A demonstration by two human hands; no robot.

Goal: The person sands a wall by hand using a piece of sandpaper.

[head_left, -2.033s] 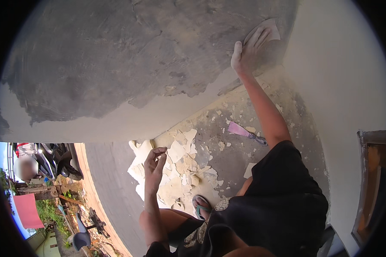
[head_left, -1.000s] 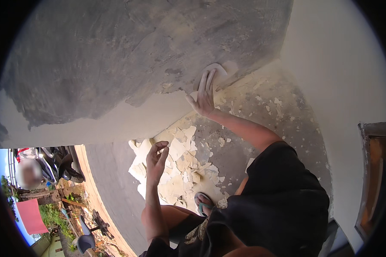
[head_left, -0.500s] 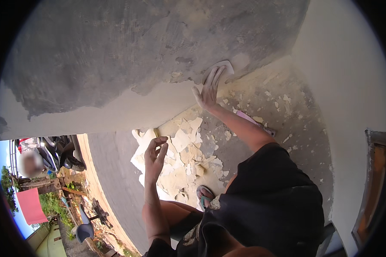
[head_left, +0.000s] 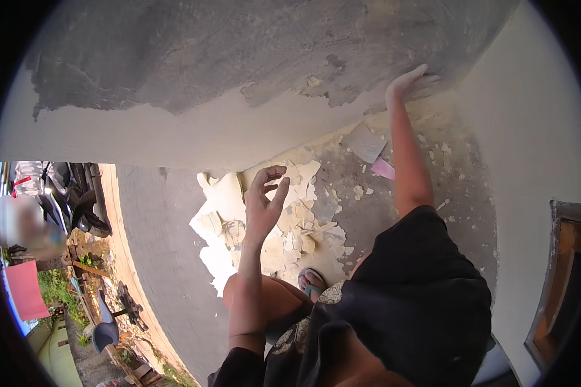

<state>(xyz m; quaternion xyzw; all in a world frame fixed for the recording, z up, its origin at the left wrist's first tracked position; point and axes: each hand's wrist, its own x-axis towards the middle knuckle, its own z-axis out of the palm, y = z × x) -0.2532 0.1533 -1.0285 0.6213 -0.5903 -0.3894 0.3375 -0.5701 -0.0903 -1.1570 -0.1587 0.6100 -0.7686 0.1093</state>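
Observation:
My right hand point(head_left: 412, 82), coated in pale dust, is stretched out against the grey, patchy wall point(head_left: 239, 51) near the corner. Its fingers are extended, and I see nothing held in them. Below that arm, a thin greyish-white sheet point(head_left: 366, 142) lies by the foot of the wall. A small pink piece point(head_left: 383, 169) is beside it, partly hidden by my forearm. My left hand point(head_left: 265, 200) hovers above the peeled paint flakes point(head_left: 223, 200), fingers loosely bent and apart, holding nothing.
My sandalled foot point(head_left: 312, 282) stands by the flakes on the grey floor point(head_left: 161, 238). A pale wall point(head_left: 529, 129) rises at right, with a wood-framed opening point(head_left: 561, 271). At far left are a parked motorcycle point(head_left: 77, 200), a person point(head_left: 29, 219) and a pink cloth point(head_left: 26, 290).
My right hand has moved right along the wall toward the corner. The pale sheet that was under its fingers now lies below, apart from the hand. My left hand has shifted slightly up and right.

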